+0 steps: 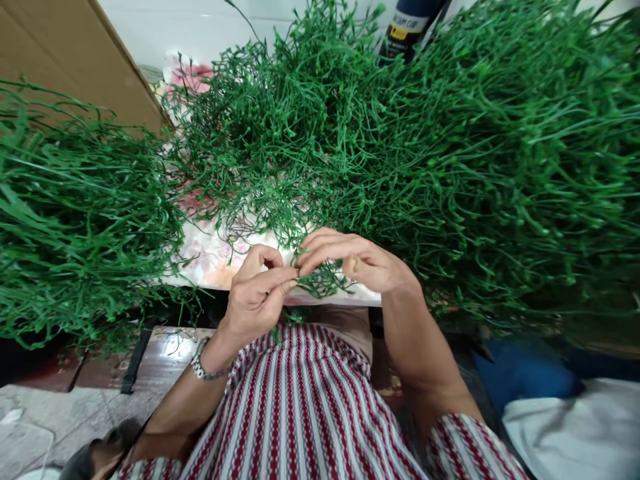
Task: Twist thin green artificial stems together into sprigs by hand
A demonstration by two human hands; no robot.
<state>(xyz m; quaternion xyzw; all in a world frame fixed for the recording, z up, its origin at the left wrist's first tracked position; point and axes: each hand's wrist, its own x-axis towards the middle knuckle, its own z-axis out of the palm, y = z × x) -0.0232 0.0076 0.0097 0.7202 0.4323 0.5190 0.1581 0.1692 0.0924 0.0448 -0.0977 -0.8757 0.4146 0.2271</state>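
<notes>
My left hand [257,293] is closed, thumb and fingers pinched on a thin green stem [299,269] whose details are too small to make out. My right hand [355,257] meets it from the right, fingers stretched out and touching the stem near the left fingertips. Its thumb stands apart from the fingers. Below the right fingers, a branching green sprig [325,280] lies at the table's front edge. A small green piece [277,335] hangs under my left hand, over the striped clothing.
Flowered cloth [200,260] covers the table. Heaps of green stems lie at the left [80,227], back [310,100] and right [510,167]. A cardboard sheet [75,60] stands back left, a dark labelled bottle [407,30] behind. White cloth [575,420] lies lower right.
</notes>
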